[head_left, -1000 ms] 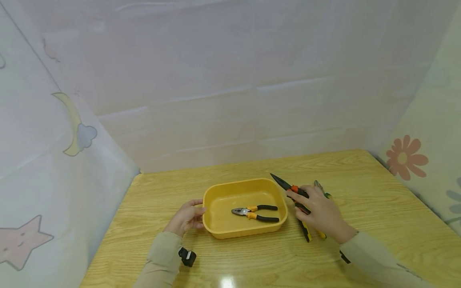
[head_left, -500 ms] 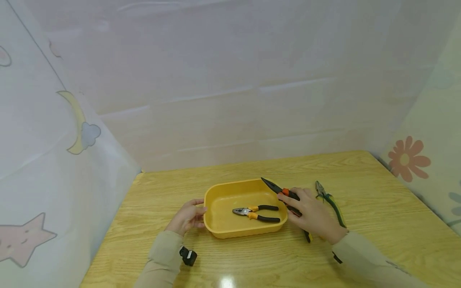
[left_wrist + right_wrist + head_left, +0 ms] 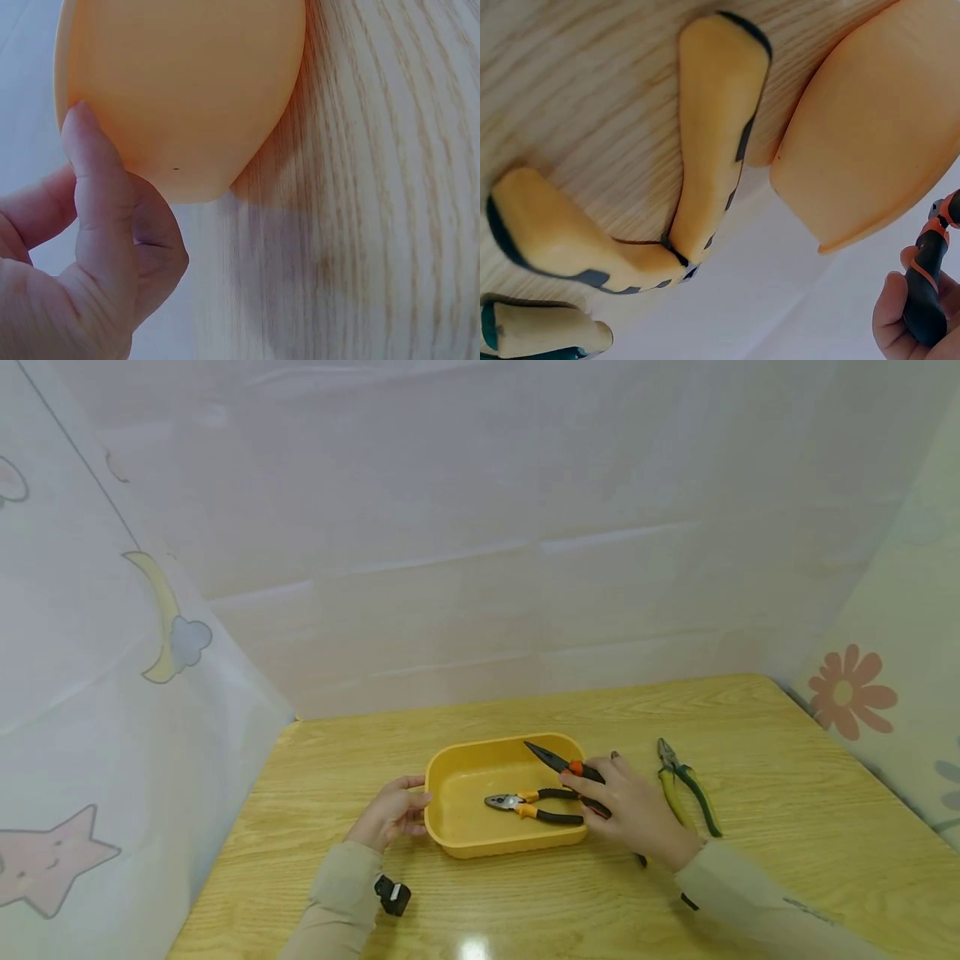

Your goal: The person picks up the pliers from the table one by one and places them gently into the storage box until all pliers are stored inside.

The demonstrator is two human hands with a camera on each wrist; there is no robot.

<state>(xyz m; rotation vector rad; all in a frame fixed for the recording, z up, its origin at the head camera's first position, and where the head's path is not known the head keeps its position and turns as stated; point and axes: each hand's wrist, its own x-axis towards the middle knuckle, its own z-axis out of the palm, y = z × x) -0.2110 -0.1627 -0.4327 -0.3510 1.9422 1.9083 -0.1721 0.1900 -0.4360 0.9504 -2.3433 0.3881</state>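
A yellow plastic basin [image 3: 495, 847] stands on the table, its left rim pinched by my left hand [image 3: 386, 814]; in the left wrist view the thumb [image 3: 97, 180] lies along the inner wall. Inside the basin lie combination pliers [image 3: 507, 802] with black and orange handles. My right hand [image 3: 633, 810] grips long-nose pliers [image 3: 549, 758] by their black and orange handles, above the basin's right end, jaws pointing left. Below that hand, yellow-and-black-handled pliers [image 3: 709, 127] lie on the table, nearly all hidden in the head view.
Right of my right hand lie pliers with green and yellow handles [image 3: 701, 797]. The wooden table [image 3: 315, 760] meets a pale cloth wall [image 3: 450, 568] at the back, with printed cloth on both sides.
My right hand has carried the long-nose pliers leftward from beside the basin to over its right end. The green-and-yellow pliers have come into fuller view. My left hand stays on the rim.
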